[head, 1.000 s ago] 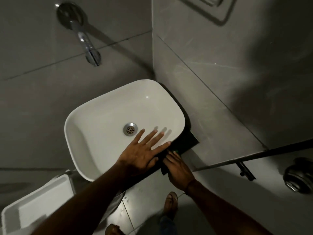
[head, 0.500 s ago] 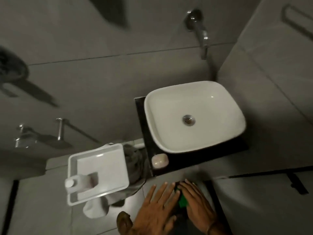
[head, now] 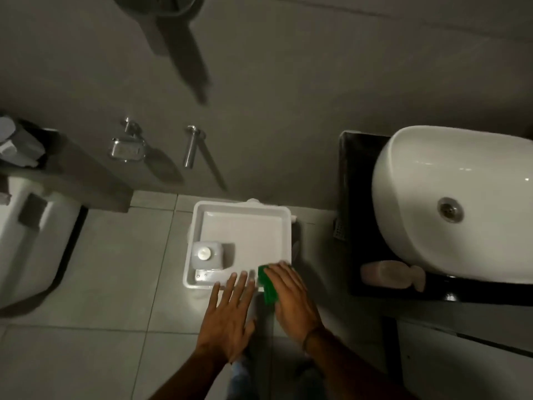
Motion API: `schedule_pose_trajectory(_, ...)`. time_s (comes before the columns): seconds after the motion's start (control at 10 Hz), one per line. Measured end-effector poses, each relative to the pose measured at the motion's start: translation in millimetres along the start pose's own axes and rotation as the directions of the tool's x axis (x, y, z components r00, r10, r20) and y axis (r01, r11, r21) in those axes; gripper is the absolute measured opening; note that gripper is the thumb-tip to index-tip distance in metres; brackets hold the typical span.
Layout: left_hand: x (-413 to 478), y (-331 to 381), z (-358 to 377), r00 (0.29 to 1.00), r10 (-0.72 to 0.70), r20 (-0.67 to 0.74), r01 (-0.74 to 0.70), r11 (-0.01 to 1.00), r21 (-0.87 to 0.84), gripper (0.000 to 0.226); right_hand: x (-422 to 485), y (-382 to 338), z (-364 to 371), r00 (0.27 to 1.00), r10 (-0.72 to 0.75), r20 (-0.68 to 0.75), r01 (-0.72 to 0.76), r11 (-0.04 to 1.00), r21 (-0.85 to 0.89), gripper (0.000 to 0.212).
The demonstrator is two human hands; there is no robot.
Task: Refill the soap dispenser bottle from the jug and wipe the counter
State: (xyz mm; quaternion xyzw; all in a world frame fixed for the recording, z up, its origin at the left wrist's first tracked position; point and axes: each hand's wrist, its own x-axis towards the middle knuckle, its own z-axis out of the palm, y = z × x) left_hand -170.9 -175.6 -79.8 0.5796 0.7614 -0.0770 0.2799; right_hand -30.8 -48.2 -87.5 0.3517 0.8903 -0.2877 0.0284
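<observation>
Nearest, the left hand (head: 227, 321) hangs flat with fingers spread, holding nothing. Just right of it, the right hand (head: 291, 298) is closed over a green sponge (head: 266, 287), which pokes out on its left side. Beyond both, a white tray (head: 282, 226) carries the jug (head: 208, 255) in its near-left corner. Far right, the soap bottle (head: 392, 274) lies on the black counter (head: 360, 287) beside the basin (head: 418, 174).

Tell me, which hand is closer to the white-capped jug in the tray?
Left. The left hand reaches just beside the white-capped plastic jug; the right hand is farther right, holding a green cloth.
</observation>
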Motion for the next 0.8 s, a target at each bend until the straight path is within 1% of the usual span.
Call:
schedule_pose_trajectory(0.1, 21.3, -10.8, 16.9, 0.999, -0.023, -0.023, 0.023, 1.0, -0.019, 0.078, 58.2, -2.2, 10.5, 0.999, -0.037, -0.016, 0.036, 0.999, -0.038, 0.074)
schedule_pose_trajectory(0.2, 30.5, -17.6, 31.4, 0.999, -0.027, -0.038, 0.025, 0.998, -0.061, 0.083, 102.4, 7.7, 25.5, 0.994, -0.105, 0.028, 0.108, 0.987, -0.123, 0.073)
schedule_pose_trajectory(0.3, 34.5, -22.0, 46.4, 0.997, -0.052, -0.057, 0.046, 0.995, -0.09, 0.083, 133.6, 18.7, 45.1, 0.984, -0.146, 0.102, 0.168, 0.951, -0.259, 0.072)
schedule_pose_trajectory(0.4, 36.5, -24.0, 55.5, 0.997, -0.063, -0.048, 0.06, 0.996, -0.073, 0.082, 150.9, 25.1, 61.1, 0.981, -0.117, 0.154, 0.166, 0.917, -0.363, 0.075)
schedule_pose_trajectory(0.5, 38.8, -25.7, 61.1, 0.995, -0.068, -0.074, 0.066, 0.997, -0.042, 0.083, 155.1, 29.5, 77.4, 0.976, -0.053, 0.211, 0.136, 0.907, -0.4, 0.092)
schedule_pose_trajectory(0.6, 39.7, -24.7, 67.2, 0.993, -0.057, -0.108, 0.053, 0.998, -0.041, 0.082, 148.3, 27.9, 87.2, 0.972, 0.001, 0.236, 0.097, 0.91, -0.402, 0.11)
schedule_pose_trajectory(0.7, 39.5, -24.0, 65.3, 0.99, -0.057, -0.125, 0.053, 0.998, -0.035, 0.082, 148.3, 30.3, 84.9, 0.971, -0.012, 0.237, 0.111, 0.906, -0.409, 0.11)
schedule_pose_trajectory(0.8, 34.5, -20.3, 53.9, 0.983, -0.057, -0.175, 0.054, 0.998, -0.02, 0.082, 143.4, 21.1, 68.5, 0.964, -0.022, 0.264, 0.123, 0.919, -0.374, 0.112)
